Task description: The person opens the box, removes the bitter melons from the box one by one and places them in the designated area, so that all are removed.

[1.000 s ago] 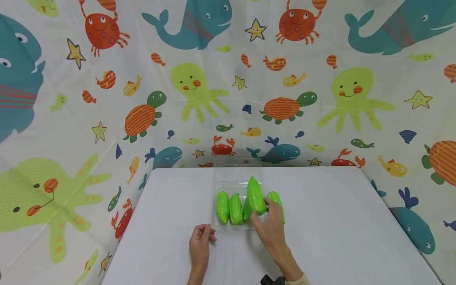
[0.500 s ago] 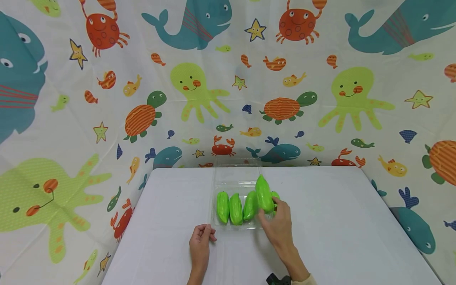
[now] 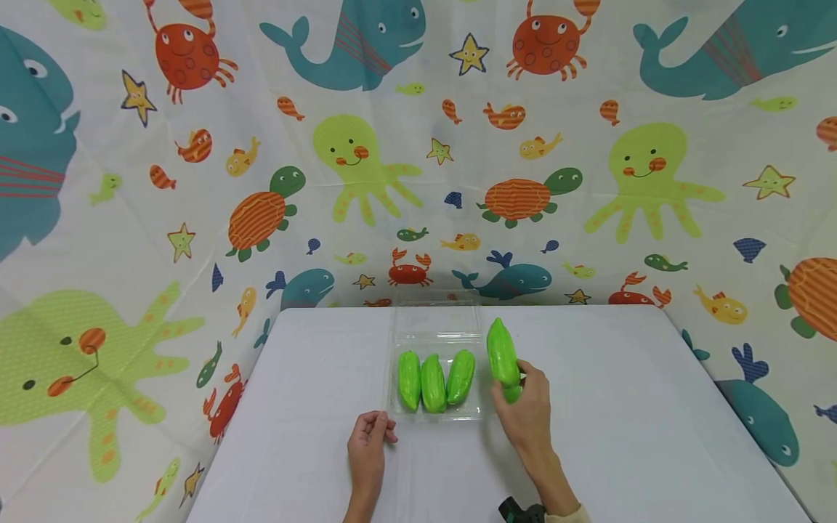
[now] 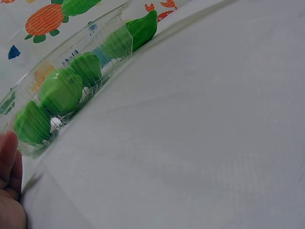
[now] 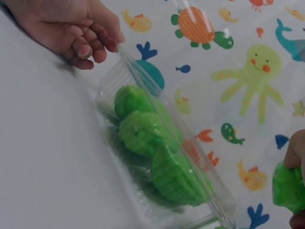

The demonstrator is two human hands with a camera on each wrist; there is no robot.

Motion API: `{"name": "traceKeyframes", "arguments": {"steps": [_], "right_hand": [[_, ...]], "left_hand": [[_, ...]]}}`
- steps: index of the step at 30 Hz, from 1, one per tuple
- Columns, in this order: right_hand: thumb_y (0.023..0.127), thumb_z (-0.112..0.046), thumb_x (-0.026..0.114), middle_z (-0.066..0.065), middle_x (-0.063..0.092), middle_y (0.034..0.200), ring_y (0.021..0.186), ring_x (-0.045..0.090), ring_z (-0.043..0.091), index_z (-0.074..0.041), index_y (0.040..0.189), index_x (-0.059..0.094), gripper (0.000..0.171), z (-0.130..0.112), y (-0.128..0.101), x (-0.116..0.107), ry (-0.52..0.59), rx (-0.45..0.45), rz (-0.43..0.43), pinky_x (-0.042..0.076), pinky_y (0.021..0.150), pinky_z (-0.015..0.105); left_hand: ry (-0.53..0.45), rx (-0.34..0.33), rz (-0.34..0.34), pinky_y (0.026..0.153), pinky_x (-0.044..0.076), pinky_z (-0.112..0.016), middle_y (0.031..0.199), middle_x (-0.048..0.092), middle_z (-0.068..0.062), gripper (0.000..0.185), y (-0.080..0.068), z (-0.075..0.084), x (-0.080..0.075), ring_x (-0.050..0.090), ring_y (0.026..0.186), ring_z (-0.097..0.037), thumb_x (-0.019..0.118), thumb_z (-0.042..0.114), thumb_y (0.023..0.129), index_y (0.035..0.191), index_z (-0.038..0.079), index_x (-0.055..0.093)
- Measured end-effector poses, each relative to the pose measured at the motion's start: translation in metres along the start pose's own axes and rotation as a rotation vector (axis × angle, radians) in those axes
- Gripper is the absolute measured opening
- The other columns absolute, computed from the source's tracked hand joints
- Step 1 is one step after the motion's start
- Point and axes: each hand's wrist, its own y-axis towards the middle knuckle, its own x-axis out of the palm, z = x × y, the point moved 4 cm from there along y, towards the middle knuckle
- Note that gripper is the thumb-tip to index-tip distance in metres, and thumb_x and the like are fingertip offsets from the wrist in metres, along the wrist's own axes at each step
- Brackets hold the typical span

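A clear plastic box (image 3: pixel 390 392) with its lid (image 3: pixel 437 316) folded back lies on the table. Side by side in it are three ridged green bitter melons (image 3: pixel 433 383). My left hand (image 3: pixel 368 447) pinches the box's near left corner between thumb and finger, the other fingers curled. To the right of the box, my right hand (image 3: pixel 526 407) grips another bitter melon (image 3: pixel 502 352) by its near end, tip pointing away and raised. Below it, a further bitter melon (image 3: pixel 512 393) lies on the table, mostly hidden by the hand and the held one. In the right wrist view, the held melon is cut off by the frame edge.
The table (image 3: pixel 621 407) has a white cover. Behind and beside it hangs a cloth (image 3: pixel 562 152) printed with sea animals. A black device (image 3: pixel 519 511) sits at the right wrist, by a pale sleeve (image 3: pixel 570 516).
My right hand has moved to the right with the bitter melon, from above the box to beside it, over the melon on the table. The left hand has stayed at the box corner.
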Motion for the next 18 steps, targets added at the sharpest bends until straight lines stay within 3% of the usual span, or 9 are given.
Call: {"name": "traceKeyframes", "arguments": {"steps": [18], "right_hand": [[0.078, -0.008, 0.075, 0.025, 0.062, 0.109, 0.087, 0.058, 0.031, 0.011, 0.122, 0.055, 0.052, 0.031, 0.001, -0.008, -0.02, 0.104, -0.004, 0.049, 0.07, 0.041]], "left_hand": [[-0.006, 0.006, -0.003, 0.061, 0.055, -0.024, 0.084, 0.069, -0.014, 0.022, 0.0, 0.001, 0.0, 0.064, 0.061, -0.014, 0.061, 0.022, 0.101, 0.102, 0.0, 0.061]]}}
